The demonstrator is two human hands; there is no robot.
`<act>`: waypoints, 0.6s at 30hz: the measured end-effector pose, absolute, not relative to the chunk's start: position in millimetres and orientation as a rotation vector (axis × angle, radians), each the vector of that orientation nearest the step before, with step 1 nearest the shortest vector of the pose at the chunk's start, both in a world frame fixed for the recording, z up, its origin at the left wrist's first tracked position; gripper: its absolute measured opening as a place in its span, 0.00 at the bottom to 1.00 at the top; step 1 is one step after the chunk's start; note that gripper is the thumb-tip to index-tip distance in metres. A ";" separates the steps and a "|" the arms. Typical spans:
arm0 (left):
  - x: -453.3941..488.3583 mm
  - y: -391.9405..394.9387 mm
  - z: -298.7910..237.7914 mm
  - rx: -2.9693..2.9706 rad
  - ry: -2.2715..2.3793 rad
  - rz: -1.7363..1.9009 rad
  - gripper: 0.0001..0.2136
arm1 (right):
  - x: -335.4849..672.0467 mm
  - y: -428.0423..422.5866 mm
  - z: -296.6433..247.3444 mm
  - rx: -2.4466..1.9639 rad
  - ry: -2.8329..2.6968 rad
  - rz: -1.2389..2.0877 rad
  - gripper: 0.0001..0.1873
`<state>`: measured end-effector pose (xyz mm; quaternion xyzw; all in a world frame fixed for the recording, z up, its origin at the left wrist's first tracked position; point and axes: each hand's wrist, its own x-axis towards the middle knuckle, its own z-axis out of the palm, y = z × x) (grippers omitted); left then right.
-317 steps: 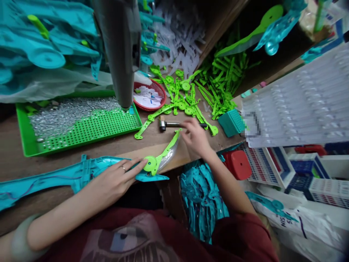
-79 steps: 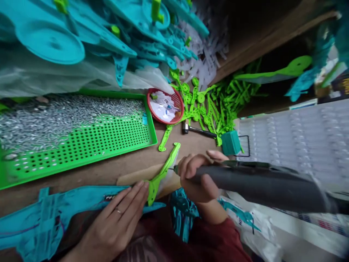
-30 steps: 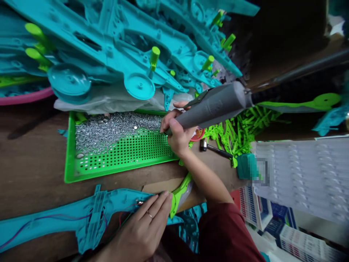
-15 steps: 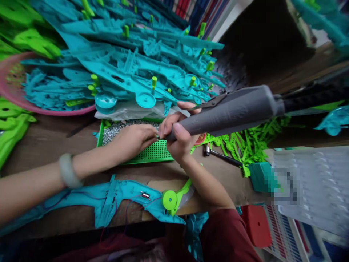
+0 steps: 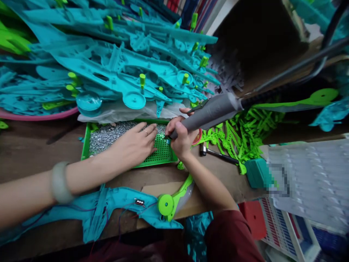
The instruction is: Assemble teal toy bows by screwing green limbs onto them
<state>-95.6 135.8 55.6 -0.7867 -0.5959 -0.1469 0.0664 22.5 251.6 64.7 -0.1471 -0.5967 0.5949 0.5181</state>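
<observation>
My right hand (image 5: 183, 140) is wrapped round a grey electric screwdriver (image 5: 209, 114), its tip end pointing left over the green tray (image 5: 159, 164). Palm down, my left hand (image 5: 136, 143) lies over the tray with its fingers stretched out and a little apart. Beneath and behind those fingers are heaped small silver screws (image 5: 105, 136). Nearer to me rests a turquoise plastic shell half (image 5: 122, 198) with thin wires and a small metallic part. A lime-green piece with a round disc (image 5: 165, 204) sits at the shell's right end.
Behind the tray rises a pile of turquoise shells (image 5: 109, 69). A pink basket (image 5: 40, 115) of turquoise parts stands left. To the right lie a hammer (image 5: 218, 154), lime-green parts (image 5: 251, 134) and a teal block (image 5: 257, 173). A red stool (image 5: 253, 220) stands below.
My left hand has moved away from the screwdriver's tip, its pinched fingers now spread over the screws. The screwdriver has swung slightly, and the whole view has shifted.
</observation>
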 end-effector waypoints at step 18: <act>-99.2 154.6 39.5 -2.723 -1.375 -0.618 0.23 | 24.3 242.8 89.5 -0.207 -1.336 1.342 0.10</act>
